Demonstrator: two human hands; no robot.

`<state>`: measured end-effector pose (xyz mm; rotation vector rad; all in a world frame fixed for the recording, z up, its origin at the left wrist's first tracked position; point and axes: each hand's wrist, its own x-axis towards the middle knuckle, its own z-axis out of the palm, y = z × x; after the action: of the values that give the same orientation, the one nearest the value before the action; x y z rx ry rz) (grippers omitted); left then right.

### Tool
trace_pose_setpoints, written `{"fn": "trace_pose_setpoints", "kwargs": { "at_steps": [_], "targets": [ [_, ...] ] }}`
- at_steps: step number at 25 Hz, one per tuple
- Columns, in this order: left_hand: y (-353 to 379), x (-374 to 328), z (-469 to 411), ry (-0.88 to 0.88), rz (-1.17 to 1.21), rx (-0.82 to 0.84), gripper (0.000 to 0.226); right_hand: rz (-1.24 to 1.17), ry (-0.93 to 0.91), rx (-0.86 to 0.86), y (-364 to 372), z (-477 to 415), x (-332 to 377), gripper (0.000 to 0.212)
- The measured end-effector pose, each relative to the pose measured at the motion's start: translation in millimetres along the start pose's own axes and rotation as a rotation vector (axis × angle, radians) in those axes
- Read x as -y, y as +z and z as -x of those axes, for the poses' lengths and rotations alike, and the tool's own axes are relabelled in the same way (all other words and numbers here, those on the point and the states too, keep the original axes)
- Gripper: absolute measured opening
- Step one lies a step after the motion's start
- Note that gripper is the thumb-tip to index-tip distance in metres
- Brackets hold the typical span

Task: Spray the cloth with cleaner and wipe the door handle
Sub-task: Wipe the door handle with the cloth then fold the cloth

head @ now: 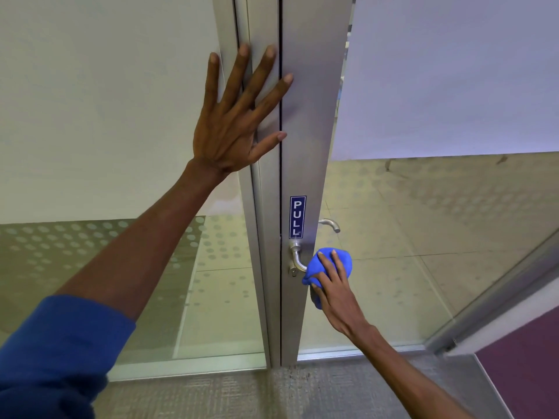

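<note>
A silver lever door handle (297, 261) sticks out from the grey metal door frame (305, 122) below a blue PULL sticker (297, 216). My right hand (335, 293) presses a bunched blue cloth (317, 264) around the free end of the handle, fingers spread over the cloth. My left hand (239, 116) lies flat with fingers apart against the door frame higher up, across the dark gap between door and jamb. No spray bottle is in view.
A second lever handle (331, 224) shows through the glass on the far side of the door. Frosted glass panels with dot patterns stand left and right. A metal sill (363, 353) runs below. Grey carpet lies at my feet, a purple panel (526, 367) at lower right.
</note>
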<state>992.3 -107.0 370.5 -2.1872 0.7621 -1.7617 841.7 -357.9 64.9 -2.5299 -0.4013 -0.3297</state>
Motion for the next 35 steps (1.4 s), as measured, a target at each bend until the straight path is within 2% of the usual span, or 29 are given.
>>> {"fn": "trace_pose_setpoints", "kwargs": {
  "at_steps": [3, 6, 11, 15, 17, 25, 35],
  "targets": [
    [-1, 0, 0, -0.001, 0.006, 0.007, 0.082, -0.047, 0.076, -0.06, 16, -4, 19, 0.019],
    [-1, -1, -1, 0.001, 0.009, 0.017, 0.081, -0.067, 0.115, -0.111, 25, -9, 33, 0.018],
    [-4, 1, -1, -0.007, -0.004, 0.027, 0.079, -0.022, 0.154, -0.118, 33, -20, 56, 0.04],
    [-5, -1, -2, -0.008, -0.018, 0.037, 0.079, 0.09, 0.266, -0.087, 36, -29, 77, 0.041],
    [-5, 0, -1, -0.012, -0.021, 0.039, 0.079, 0.141, 0.263, -0.058, 31, -30, 79, 0.042],
    [-1, 0, -1, 0.004, -0.055, 0.027, 0.082, 0.275, -0.152, 0.095, -6, -17, 22, 0.029],
    [-1, -1, -1, 0.009, -0.077, 0.038, 0.08, 0.367, -0.5, 0.146, -52, -28, -57, 0.037]
  ]
}}
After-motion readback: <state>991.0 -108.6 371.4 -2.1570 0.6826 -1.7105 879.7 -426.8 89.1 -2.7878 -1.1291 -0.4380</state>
